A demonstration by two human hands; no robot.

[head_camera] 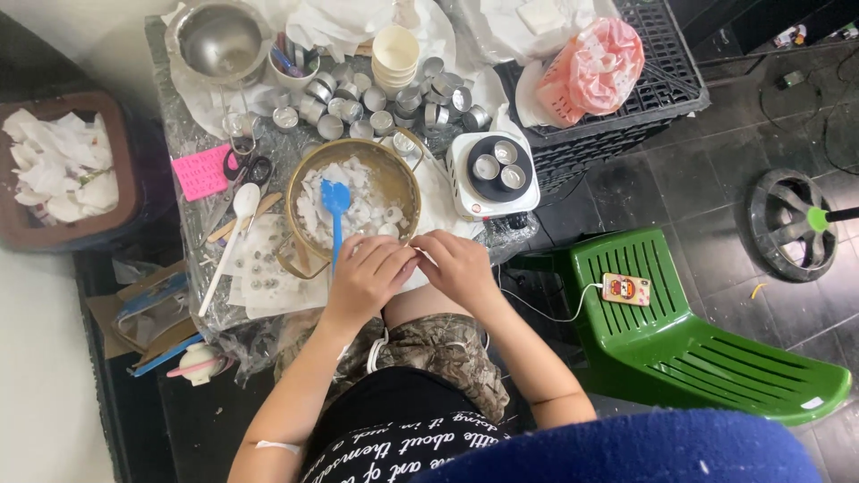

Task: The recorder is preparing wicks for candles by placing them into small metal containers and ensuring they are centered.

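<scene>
Cluttered table [201, 228]: blue spatula [335, 210] upright, blade up.

Pink-white plastic bag [591, 67] on black crate [667, 85]; phone [625, 289] w/ red-orange case on green chair [707, 349].

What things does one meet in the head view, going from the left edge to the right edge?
Brown bin of white scraps → pink note → blue spatula in the brass bowl → white hot plate → phone on the green chair → black wheel.

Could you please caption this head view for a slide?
Both hands meet beside a brass bowl of white wax chunks.
</scene>
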